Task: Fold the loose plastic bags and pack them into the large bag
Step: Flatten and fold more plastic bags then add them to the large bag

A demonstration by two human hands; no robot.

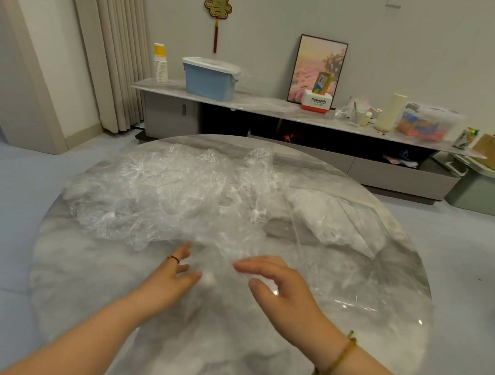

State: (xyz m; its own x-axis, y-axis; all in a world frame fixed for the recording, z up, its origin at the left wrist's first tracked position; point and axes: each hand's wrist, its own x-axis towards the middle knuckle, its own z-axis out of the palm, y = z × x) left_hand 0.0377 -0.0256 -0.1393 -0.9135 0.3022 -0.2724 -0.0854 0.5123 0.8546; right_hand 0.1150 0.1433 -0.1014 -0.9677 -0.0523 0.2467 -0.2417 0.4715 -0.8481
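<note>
A heap of crumpled clear plastic bags [162, 195] covers the far left and middle of the round marble table [78, 265]. To the right lies a large clear bag [343, 224], partly flattened, with white folded plastic inside. A blurred clear bag [224, 251] stretches from the heap toward me, between my hands. My left hand [171, 277] hovers over its near left part with fingers spread and relaxed. My right hand [276, 283] is beside it on the right, fingers extended leftward over the plastic. I cannot tell whether either hand touches the bag.
A long low cabinet [271, 104] runs along the back wall with a blue lidded bin [211, 78], paper cups, a framed picture and clutter. A green crate [479, 184] stands on the floor at right. Curtains hang at the back left.
</note>
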